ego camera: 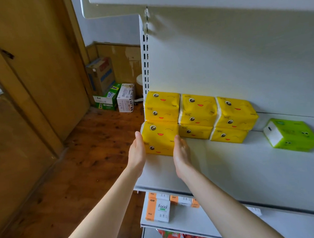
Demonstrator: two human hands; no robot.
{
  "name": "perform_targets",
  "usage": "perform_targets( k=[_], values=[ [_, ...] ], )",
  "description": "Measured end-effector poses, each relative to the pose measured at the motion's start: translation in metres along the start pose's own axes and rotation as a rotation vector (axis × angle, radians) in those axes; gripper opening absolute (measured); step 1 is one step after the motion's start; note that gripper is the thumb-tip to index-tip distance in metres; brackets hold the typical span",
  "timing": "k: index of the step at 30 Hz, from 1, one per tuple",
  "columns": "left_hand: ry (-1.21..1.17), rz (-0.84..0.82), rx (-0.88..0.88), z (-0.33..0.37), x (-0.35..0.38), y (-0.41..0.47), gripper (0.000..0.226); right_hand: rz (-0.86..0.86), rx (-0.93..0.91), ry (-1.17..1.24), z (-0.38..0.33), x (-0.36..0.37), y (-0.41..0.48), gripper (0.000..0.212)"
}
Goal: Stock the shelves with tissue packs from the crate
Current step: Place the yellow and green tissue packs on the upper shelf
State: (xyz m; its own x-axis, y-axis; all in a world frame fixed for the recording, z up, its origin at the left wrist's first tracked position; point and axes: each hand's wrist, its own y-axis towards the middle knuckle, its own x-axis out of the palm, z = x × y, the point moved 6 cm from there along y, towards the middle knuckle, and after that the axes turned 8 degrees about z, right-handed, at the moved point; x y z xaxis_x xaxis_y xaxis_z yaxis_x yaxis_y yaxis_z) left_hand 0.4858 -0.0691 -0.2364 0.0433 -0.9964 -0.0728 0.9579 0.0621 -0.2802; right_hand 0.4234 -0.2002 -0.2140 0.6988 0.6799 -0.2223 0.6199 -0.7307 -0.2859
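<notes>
Several yellow tissue packs with cartoon faces sit at the left end of a white shelf (228,169). The front yellow pack (160,137) stands before the back row (197,110). My left hand (137,152) lies flat against its left side with fingers straight. My right hand (181,151) lies flat against its right side, fingers straight too. A green tissue pack (291,135) lies alone further right on the same shelf. No crate is in view.
The shelf below holds white-and-orange facial tissue packs (158,208); red packets (178,237) lie lower still. Cardboard boxes (103,79) stand on the wooden floor (92,149) by a wooden door (37,70). Another shelf (201,0) hangs overhead.
</notes>
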Motion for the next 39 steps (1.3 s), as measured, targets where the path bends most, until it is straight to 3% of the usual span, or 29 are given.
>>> perform_targets(
  k=[9,12,19,23,26,30,35,39],
  values=[
    [0.041,0.142,0.051,-0.001,-0.035,-0.042,0.062,0.088,-0.006,0.003,0.013,-0.02,-0.031,0.043],
    [-0.009,0.175,0.057,-0.017,-0.058,-0.064,0.046,0.09,-0.058,0.052,0.015,-0.024,-0.063,0.036],
    [0.011,0.325,-0.005,-0.084,-0.143,-0.134,0.036,-0.094,-0.113,0.01,0.06,0.0,-0.168,0.018],
    [0.029,0.413,-0.127,-0.15,-0.211,-0.168,0.04,-0.231,-0.072,-0.098,0.119,0.029,-0.219,0.028],
    [0.037,0.507,-0.244,-0.209,-0.269,-0.193,0.037,-0.356,-0.036,-0.212,0.175,0.058,-0.245,0.021],
    [0.106,0.651,-0.397,-0.283,-0.337,-0.225,0.037,-0.501,0.083,-0.36,0.259,0.092,-0.278,0.04],
    [0.142,0.721,-0.568,-0.382,-0.368,-0.25,0.041,-0.631,0.179,-0.534,0.364,0.12,-0.301,0.022],
    [0.202,0.728,-0.669,-0.466,-0.376,-0.258,0.041,-0.701,0.2,-0.673,0.449,0.137,-0.304,0.036]
  ],
)
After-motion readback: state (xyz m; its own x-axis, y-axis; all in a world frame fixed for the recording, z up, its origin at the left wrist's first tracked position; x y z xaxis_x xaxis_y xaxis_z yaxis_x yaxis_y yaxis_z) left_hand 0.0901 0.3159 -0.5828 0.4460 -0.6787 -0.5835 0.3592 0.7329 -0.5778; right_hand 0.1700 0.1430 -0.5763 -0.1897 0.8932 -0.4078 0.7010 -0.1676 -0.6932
